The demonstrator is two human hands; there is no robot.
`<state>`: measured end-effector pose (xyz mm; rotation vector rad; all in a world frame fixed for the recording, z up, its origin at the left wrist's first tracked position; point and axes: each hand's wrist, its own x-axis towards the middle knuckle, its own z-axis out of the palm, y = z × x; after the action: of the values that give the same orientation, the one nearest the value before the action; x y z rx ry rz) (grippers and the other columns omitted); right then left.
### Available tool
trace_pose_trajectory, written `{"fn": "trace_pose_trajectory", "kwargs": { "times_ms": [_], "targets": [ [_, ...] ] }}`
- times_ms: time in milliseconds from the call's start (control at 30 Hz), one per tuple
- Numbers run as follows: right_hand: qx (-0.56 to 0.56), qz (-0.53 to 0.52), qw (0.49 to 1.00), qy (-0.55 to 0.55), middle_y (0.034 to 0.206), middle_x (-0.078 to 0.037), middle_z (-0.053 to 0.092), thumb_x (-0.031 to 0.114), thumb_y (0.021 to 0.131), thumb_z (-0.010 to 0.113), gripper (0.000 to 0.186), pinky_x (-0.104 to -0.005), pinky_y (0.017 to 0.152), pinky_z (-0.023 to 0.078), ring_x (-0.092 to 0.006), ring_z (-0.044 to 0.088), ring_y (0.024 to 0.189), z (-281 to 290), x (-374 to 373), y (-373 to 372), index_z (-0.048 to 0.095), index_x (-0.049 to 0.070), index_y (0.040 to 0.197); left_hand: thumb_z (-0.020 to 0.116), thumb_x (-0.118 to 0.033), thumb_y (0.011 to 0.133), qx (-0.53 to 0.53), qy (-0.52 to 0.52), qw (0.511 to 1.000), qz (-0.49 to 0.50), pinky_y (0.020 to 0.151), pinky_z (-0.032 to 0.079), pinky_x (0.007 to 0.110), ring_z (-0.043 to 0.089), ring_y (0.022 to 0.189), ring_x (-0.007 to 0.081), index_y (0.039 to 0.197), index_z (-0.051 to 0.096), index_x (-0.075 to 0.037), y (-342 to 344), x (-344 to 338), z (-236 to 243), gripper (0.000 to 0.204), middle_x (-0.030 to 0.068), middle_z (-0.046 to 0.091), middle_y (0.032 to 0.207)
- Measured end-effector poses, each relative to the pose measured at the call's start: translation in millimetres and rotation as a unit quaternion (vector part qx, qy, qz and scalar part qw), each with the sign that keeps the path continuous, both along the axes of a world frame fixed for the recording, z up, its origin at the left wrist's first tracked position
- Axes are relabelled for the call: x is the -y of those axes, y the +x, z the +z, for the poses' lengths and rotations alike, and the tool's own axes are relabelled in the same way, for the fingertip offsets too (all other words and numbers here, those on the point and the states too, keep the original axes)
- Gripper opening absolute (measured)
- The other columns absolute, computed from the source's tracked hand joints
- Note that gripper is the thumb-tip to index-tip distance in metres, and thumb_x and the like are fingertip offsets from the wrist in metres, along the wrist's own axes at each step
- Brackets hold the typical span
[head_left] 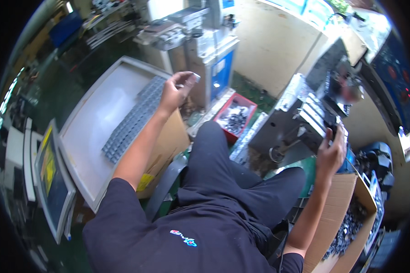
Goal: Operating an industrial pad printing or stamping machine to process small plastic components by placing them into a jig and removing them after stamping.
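Grey gridded tray [133,119]: probably light, stiff; grab the edges.
Left hand [174,92] curled, right hand [333,151] loosely bent, can't tell if gripping anything.

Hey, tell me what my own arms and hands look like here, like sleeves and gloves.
Your left hand and right hand show no gloves, and no watch is visible. Both forearms are bare, below short, dark sleeves. Pale spots at some fingertips are too blurred to identify.
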<state>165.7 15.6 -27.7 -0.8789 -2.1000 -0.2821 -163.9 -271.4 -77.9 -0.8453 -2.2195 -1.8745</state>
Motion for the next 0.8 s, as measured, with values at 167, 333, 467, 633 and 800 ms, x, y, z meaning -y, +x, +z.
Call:
{"fn": "trace_pose_trajectory", "kwargs": {
  "times_ms": [167, 333, 467, 633, 800],
  "targets": [
    [0.059, -0.031, 0.998, 0.016, 0.137, -0.013, 0.046, 0.039, 0.097, 0.039, 0.052, -0.0378, 0.108, 0.025, -0.0271, 0.038, 0.131, -8.8, 4.8, -2.6, 0.042, 0.003, 0.135, 0.067, -0.024, 0.085, -0.046, -0.038, 0.984, 0.169, 0.081, 0.047, 0.026, 0.063, 0.090, 0.0147, 0.102, 0.066, 0.002, -82.5, 145.5, -21.6, 0.031, 0.0107, 0.068, 0.097],
    [0.080, -0.056, 0.995, 0.013, 0.141, -0.013, 0.040, 0.043, 0.097, 0.036, 0.058, -0.0383, 0.109, 0.022, -0.0271, 0.033, 0.134, -13.3, 10.7, -3.7, 0.035, 0.002, 0.139, 0.071, -0.024, 0.081, 0.014, -0.139, 0.962, 0.234, 0.085, 0.047, 0.029, 0.064, 0.095, 0.0194, 0.105, 0.066, 0.002, -100.0, 210.2, -55.4, 0.035, 0.0131, 0.068, 0.101],
    [0.093, -0.054, 0.994, 0.014, 0.143, -0.015, 0.037, 0.045, 0.097, 0.035, 0.062, -0.0386, 0.110, 0.020, -0.0276, 0.030, 0.135, -12.9, 14.3, 1.5, 0.031, 0.001, 0.141, 0.074, -0.023, 0.076, 0.081, -0.181, 0.955, 0.220, 0.085, 0.048, 0.029, 0.065, 0.094, 0.0208, 0.105, 0.066, 0.002, -111.3, 217.0, -77.2, 0.039, 0.0147, 0.068, 0.100],
    [0.103, -0.040, 0.994, 0.015, 0.143, -0.016, 0.036, 0.045, 0.097, 0.034, 0.063, -0.0387, 0.110, 0.020, -0.0276, 0.029, 0.136, -13.1, 18.0, 3.3, 0.030, 0.000, 0.141, 0.076, -0.025, 0.072, 0.101, -0.237, 0.940, 0.224, 0.084, 0.048, 0.029, 0.065, 0.092, 0.0205, 0.103, 0.067, 0.001, -133.3, 225.8, -91.4, 0.041, 0.0151, 0.069, 0.098],
    [0.101, -0.022, 0.995, 0.018, 0.143, -0.016, 0.036, 0.046, 0.097, 0.034, 0.063, -0.0397, 0.110, 0.019, -0.0291, 0.028, 0.135, -15.3, 17.2, 5.7, 0.029, 0.002, 0.142, 0.078, -0.025, 0.070, 0.131, -0.255, 0.933, 0.219, 0.078, 0.049, 0.029, 0.065, 0.085, 0.0200, 0.103, 0.068, -0.001, -140.1, 219.9, -92.5, 0.042, 0.0134, 0.069, 0.093]
  ]
}}
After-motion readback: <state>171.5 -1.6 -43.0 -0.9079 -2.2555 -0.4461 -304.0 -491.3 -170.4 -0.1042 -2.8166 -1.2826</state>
